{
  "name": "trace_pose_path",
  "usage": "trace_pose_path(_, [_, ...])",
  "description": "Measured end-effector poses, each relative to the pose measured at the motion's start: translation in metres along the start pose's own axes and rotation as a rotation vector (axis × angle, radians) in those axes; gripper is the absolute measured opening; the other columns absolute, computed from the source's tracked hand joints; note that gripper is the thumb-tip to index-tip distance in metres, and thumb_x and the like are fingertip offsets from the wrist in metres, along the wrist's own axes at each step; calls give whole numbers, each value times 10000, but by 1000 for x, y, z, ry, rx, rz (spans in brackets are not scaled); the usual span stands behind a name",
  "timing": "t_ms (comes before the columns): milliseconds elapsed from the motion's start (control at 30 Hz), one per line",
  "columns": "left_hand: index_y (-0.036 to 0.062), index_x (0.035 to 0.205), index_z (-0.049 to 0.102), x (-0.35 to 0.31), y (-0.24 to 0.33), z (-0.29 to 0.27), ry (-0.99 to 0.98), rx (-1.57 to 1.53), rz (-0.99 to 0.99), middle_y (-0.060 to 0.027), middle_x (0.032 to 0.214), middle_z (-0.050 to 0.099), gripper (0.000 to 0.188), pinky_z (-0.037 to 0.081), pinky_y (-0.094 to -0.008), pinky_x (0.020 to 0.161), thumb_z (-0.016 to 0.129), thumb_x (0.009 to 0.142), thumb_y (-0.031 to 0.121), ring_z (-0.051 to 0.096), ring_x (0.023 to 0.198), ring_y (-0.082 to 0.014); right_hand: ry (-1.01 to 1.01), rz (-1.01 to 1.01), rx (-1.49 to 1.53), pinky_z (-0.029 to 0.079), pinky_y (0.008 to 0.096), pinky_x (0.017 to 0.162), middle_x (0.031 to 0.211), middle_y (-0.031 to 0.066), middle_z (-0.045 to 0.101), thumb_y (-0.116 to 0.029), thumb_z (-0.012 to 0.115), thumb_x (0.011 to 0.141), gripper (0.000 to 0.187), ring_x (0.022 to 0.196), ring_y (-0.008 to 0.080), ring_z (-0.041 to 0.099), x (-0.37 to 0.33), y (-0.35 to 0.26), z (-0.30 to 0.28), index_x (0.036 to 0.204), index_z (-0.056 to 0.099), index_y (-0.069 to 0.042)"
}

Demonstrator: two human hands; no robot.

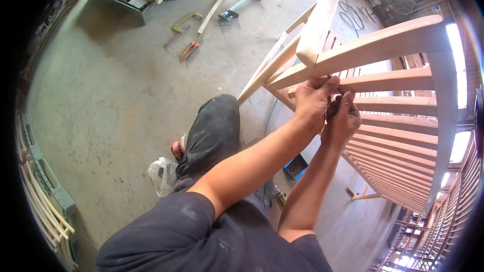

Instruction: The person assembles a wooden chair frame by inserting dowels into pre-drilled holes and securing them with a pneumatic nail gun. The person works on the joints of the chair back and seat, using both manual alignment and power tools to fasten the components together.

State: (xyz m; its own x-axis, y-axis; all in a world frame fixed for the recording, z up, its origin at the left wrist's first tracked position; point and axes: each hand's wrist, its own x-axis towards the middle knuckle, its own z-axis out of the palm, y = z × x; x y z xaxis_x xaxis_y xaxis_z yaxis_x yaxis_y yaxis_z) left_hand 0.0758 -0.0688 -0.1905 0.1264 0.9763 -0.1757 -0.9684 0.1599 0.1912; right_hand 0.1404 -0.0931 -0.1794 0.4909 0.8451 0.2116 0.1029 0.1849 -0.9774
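I see the slatted wooden frame (pixel 385 44) ahead and to my right, its rounded armrest (pixel 321 22) uppermost. My left hand (pixel 312 99) and right hand (pixel 344 119) meet at a slat just below, fingers bent and thumbs pressed inward; I can't tell what they grasp. The dark shirt (pixel 201 231) and trousers (pixel 214 126) bear pale marks too small for me to read. Below my forearms sits a blue box (pixel 299 172); farther off, orange-handled pliers (pixel 189 51) lie beside a C-clamp (pixel 177 23)
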Motion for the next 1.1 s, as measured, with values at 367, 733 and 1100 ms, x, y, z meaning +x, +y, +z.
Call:
trace_pose_path(367, [29,965,646,1,-4,5,59,62,55,-40,847,657,130,515,-255,636,731,927,120,616,750,-113,-5,1,161,391,190,535,685,37,621,-230,664,993,295,592,70,535,1,6,2,848,643,26])
trace_pose_path(733, [13,941,656,0,-4,-3,-20,50,84,-36,830,662,106,499,-230,592,708,942,105,595,705,-91,4,-17,54,326,200,447,632,9,596,-266,678,987,355,497,58,478,3,11,-2,758,635,2])
trace_pose_path(1100, [6,943,658,-2,1,7,82,101,43,-47,825,661,132,511,-229,545,732,925,114,607,662,-105,19,54,214,381,200,492,686,35,622,-195,655,998,272,577,72,528,-5,5,10,943,682,71])
